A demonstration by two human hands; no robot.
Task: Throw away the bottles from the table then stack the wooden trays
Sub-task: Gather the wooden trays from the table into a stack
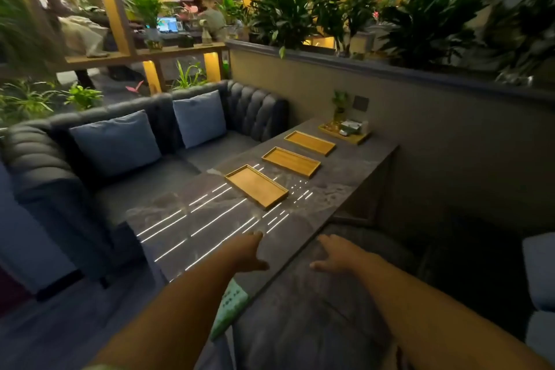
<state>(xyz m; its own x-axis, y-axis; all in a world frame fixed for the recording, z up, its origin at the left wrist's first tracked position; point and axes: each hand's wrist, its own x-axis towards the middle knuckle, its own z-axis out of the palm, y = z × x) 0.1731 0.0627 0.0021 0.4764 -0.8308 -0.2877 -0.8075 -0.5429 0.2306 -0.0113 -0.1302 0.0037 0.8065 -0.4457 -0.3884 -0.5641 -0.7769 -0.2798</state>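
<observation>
Both bare arms reaching over the near end of the grey table [354, 180], left hand [250, 252] and right hand [336, 252] with grip apart and empty, three wooden trays [256, 186] in a row toward twelve o'clock, well apart from the hands, grey sofa [135, 159] at ten o'clock

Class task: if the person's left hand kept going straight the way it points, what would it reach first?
Probably the nearest wooden tray. The left hand points up the bare table towards it, though depth is uncertain.
</observation>
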